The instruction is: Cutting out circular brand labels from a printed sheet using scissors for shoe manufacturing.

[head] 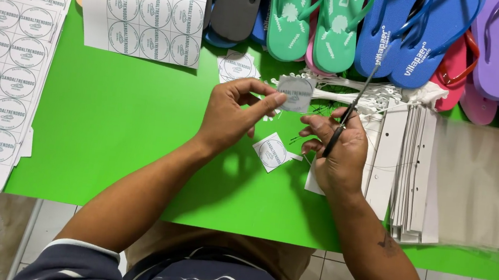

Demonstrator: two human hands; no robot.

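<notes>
Nearest the camera, two bare forearms in dark striped sleeves reach out over the bright green table top (122,120). The left hand (230,116) pinches a small cut-out paper label with a round grey print (295,93) between thumb and fingertips, holding it up just above the table. The right hand (338,149) is closed around the black handles of a pair of scissors (355,105), whose blades point up and away, their tips near the held label. Between the two hands, a second square-cut printed label (272,152) lies flat on the green surface.

To the right of the right hand sits a stack of long white punched card strips (410,169), with clear plastic bags (489,184) beside them. On the left lie large white sheets printed with rows of round labels (0,70), and another such sheet (149,9) lies farther back. Along the far edge, a row of rubber flip-flops in black, green, blue, pink and purple (335,25) is lined up.
</notes>
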